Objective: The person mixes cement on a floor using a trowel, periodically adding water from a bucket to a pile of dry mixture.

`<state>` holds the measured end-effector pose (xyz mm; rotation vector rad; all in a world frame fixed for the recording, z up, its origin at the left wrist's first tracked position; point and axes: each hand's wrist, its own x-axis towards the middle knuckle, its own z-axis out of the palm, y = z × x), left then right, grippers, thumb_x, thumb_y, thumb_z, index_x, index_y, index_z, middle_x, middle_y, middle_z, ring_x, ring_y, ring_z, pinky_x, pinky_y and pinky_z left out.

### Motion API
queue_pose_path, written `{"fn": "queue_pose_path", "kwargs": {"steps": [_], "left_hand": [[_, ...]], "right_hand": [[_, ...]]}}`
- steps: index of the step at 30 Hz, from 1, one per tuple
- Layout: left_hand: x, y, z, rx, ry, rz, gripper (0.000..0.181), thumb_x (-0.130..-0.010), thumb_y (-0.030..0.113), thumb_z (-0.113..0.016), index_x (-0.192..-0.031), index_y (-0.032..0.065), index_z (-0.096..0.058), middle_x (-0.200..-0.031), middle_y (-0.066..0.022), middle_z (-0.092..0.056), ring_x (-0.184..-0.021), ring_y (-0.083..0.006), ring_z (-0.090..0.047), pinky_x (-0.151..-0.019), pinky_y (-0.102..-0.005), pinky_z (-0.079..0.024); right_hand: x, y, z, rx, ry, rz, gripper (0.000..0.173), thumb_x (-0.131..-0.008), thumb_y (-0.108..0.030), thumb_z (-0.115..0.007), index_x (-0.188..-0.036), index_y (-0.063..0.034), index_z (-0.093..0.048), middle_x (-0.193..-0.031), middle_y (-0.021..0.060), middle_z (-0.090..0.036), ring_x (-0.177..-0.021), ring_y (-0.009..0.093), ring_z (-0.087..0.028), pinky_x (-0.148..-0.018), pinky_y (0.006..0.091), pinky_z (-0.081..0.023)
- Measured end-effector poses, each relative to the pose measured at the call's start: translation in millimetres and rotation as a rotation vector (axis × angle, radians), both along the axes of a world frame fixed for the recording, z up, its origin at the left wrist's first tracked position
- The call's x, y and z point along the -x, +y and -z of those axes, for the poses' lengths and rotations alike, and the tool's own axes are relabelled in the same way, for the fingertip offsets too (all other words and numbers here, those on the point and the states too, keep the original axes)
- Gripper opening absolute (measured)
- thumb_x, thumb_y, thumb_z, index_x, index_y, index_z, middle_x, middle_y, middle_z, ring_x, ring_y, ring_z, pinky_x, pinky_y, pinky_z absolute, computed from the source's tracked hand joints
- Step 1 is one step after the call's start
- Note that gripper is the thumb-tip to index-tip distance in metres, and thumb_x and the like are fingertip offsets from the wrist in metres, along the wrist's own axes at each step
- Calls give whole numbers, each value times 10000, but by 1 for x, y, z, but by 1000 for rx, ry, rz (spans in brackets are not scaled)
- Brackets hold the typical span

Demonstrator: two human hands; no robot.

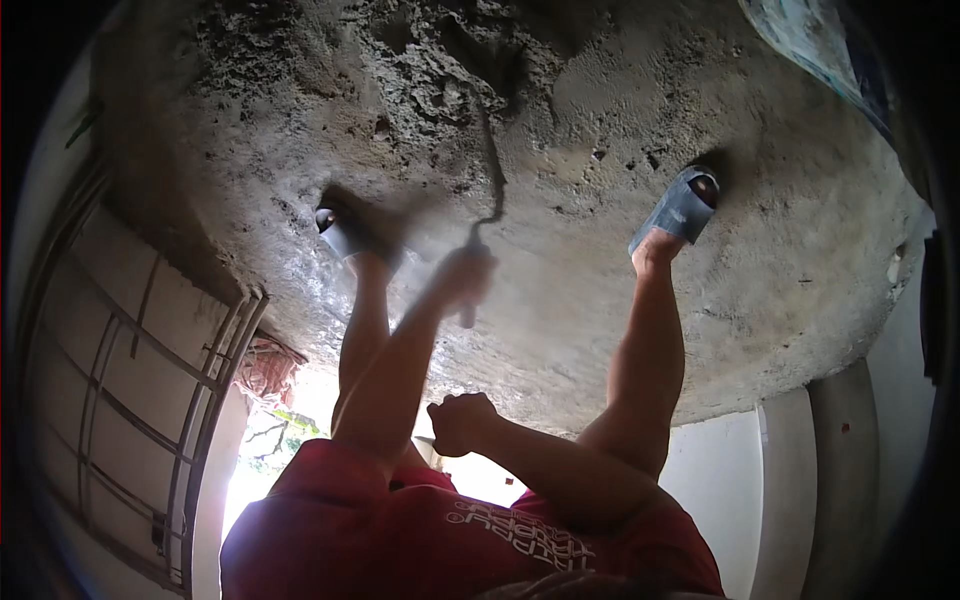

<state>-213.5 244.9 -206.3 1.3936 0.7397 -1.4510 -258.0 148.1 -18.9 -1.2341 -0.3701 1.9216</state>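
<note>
My left hand [466, 279] is wrapped around the handle of a trowel-like hand tool [474, 241] and is blurred by motion. The tool's bent neck points away from me over rough grey mortar [442, 97]. Its blade blends with the mortar, so its outline is hard to make out. Nearer my body, my right hand [461, 424] is curled into a fist in front of my lap. Nothing shows in that fist, and it stays apart from the floor. Smoother cement floor [555, 300] lies between my two feet.
Grey slippers [673, 206] are on my feet, planted wide apart. A metal bar frame [202, 420] leans along the wall at left, beside a crumpled reddish sack or cloth [266, 371]. A pale sack or sheet [806, 45] lies at the upper right. Bright daylight enters behind me.
</note>
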Motion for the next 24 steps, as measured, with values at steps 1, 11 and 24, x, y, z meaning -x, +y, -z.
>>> {"fn": "queue_pose_path", "kwargs": {"steps": [1, 11, 24], "left_hand": [[15, -14, 13, -139, -140, 187, 296, -948, 283, -623, -733, 90, -557, -594, -40, -533, -501, -190, -510, -476, -358, -409], [-120, -124, 83, -533, -427, 211, 378, -911, 373, -633, -757, 28, -648, -614, -126, -641, -518, -241, -640, -516, -416, -514], [-56, 70, -36, 33, -68, -209, 406, -1019, 286, -512, -649, 175, -390, -484, 88, -297, -362, -39, -233, -350, -246, -188]], "right_hand": [[-2, -2, -1, -18, 12, -10, 484, -833, -196, -599, -1298, -83, -666, -1187, 151, -728, -1093, 322, -716, -861, 477, -566], [15, 5, 0, 15, 9, 7, 430, -848, -218, -604, -1241, -59, -677, -1178, 153, -716, -1118, 330, -698, -925, 511, -520], [1, 6, 7, -10, 18, -35, 453, -877, -252, -596, -1288, -68, -643, -1253, 169, -692, -1140, 340, -692, -938, 507, -541]]}}
